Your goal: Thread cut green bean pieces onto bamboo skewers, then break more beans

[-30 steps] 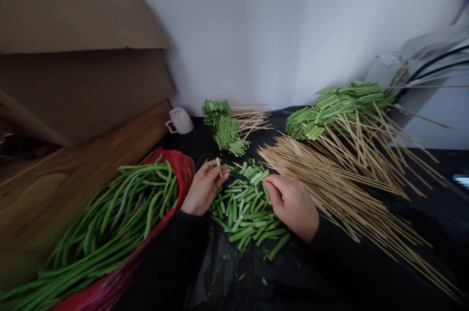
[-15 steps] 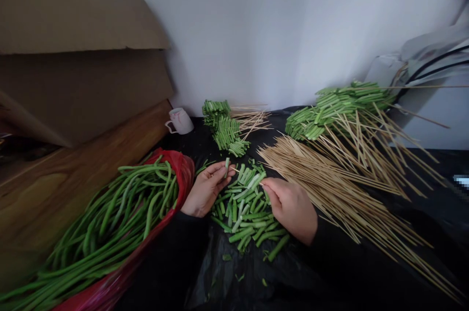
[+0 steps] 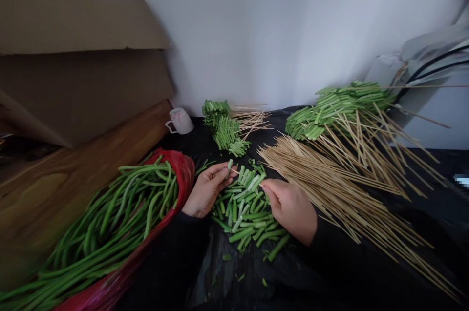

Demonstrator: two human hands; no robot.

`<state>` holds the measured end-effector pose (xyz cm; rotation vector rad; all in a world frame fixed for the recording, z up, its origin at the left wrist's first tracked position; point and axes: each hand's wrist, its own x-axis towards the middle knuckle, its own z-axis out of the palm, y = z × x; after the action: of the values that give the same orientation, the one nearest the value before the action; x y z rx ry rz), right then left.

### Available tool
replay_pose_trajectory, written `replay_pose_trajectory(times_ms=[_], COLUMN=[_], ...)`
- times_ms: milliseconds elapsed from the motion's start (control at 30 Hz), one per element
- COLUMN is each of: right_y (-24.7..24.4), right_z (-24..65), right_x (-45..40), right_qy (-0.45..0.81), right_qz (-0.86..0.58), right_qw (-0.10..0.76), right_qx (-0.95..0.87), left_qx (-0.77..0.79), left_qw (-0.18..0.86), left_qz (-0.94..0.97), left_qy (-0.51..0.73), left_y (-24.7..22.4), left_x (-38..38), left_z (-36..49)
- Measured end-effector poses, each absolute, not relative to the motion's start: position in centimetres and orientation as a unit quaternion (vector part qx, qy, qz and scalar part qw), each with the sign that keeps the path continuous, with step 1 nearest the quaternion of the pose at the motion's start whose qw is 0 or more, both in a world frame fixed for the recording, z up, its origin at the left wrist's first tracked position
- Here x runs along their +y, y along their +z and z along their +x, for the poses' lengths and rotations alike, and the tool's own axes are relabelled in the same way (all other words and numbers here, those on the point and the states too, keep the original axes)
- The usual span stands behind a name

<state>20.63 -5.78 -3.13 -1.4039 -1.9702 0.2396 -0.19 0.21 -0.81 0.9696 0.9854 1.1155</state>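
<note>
Between the thumb and fingers of my left hand (image 3: 207, 190) is a short cut piece of green bean (image 3: 230, 164), held almost upright. The pale tip of a bamboo skewer (image 3: 235, 171) meets this piece; I cannot tell how deep it goes. My right hand (image 3: 291, 206) is closed on the skewer's other side, its fingers pinching the shaft. Several bean pieces (image 3: 252, 180) appear side by side along the skewer between my hands. Beneath them lies a loose heap of cut bean pieces (image 3: 252, 225), which hides where the threaded ones end.
A red plastic bag (image 3: 186, 170) of long green beans (image 3: 120, 213) lies left. Bare skewers (image 3: 337, 189) spread to the right. Filled skewers are stacked at the back (image 3: 225, 128) and back right (image 3: 344, 106). A white mug (image 3: 181, 121) stands by a cardboard box (image 3: 84, 86).
The bean piece in my left hand has shifted slightly right and tilted at the skewer's tip. My right hand has barely moved.
</note>
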Motion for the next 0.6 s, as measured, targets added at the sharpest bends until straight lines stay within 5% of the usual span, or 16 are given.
replay_pose_trajectory(times_ms=[600], right_y=[-3.58], right_z=[20.77], right_x=[-5.69], right_qy=[0.097], right_qz=[-0.519], right_qw=[0.359], right_qx=[-0.769], left_qx=[0.444], left_qw=[0.620], left_qz=[0.395], left_qy=[0.512], left_y=[-1.18], left_x=[0.64], left_z=[-0.58])
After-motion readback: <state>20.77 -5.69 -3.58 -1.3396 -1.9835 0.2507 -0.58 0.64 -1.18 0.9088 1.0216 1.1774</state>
